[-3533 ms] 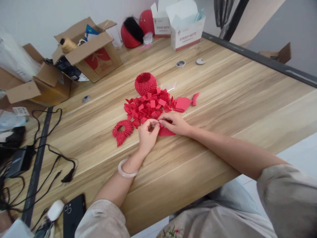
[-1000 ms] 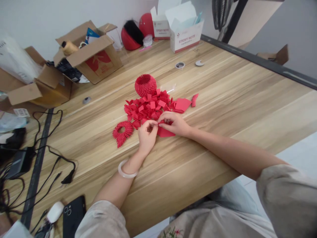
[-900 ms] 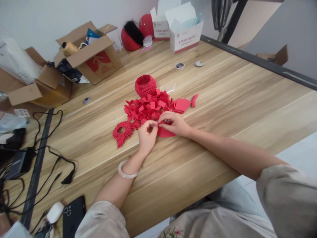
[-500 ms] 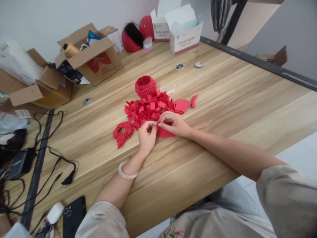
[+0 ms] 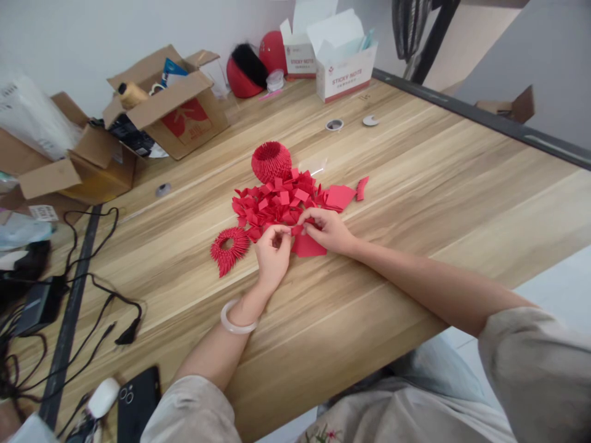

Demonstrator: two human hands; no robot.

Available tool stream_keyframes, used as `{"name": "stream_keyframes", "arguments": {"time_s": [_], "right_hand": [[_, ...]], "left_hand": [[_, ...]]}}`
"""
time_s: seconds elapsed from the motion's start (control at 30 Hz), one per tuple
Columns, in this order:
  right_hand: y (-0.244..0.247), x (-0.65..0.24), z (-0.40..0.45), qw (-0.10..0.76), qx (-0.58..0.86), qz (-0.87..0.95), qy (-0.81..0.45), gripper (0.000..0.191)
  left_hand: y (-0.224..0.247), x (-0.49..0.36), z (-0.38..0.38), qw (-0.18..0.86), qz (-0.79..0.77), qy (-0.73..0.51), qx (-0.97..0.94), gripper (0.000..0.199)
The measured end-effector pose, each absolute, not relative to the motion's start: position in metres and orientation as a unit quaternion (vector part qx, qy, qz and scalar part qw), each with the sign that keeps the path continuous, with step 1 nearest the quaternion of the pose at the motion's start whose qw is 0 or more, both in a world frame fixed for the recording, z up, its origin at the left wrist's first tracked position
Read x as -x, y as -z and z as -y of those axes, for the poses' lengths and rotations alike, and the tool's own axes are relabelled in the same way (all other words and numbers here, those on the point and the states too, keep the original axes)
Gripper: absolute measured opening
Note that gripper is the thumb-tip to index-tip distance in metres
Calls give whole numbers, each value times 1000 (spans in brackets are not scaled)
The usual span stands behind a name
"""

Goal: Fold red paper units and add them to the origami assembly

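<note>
Between my fingertips is a small red paper piece (image 5: 296, 230), mostly covered by the fingers. My left hand (image 5: 273, 253) pinches its left side, closed. My right hand (image 5: 329, 229) has thumb and forefinger curled at its right side; whether they touch the paper is hard to make out. Flat red paper sheets (image 5: 308, 246) lie under the right hand. Just beyond is a heap of small folded red paper pieces (image 5: 277, 200). A round red folded-paper bowl (image 5: 271, 163) stands behind the heap. A red folded-paper ring with a pointed end (image 5: 233, 246) lies left of my left hand.
More red sheets (image 5: 340, 197) and a short joined strip (image 5: 362, 188) lie right of the heap. Cardboard boxes (image 5: 178, 111) and sticky-note boxes (image 5: 347, 74) line the back. Black cables (image 5: 92, 277) and a phone (image 5: 137, 403) are at the left.
My right thumb and forefinger have parted slightly and shifted a little right, so more of the small red paper piece shows. My left hand keeps its pinch almost in place.
</note>
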State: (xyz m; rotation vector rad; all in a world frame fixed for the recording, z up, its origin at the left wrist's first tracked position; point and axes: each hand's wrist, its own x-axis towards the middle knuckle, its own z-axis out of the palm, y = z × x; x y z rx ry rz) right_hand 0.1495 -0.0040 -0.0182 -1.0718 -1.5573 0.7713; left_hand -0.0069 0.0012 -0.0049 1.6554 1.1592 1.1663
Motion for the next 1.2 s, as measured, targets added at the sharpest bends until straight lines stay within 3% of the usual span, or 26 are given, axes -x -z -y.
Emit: {"name": "stream_keyframes", "arguments": {"time_s": [0.53,1.2], "right_hand": [[17,-153,4,511,442,637,-370,20],[27,-148,0,594,395,566,-414,11]], "left_hand": [[11,8,-2,391,-457,-409,-687,17],[7,9,-3,343,-400,-381,-760,20]]}}
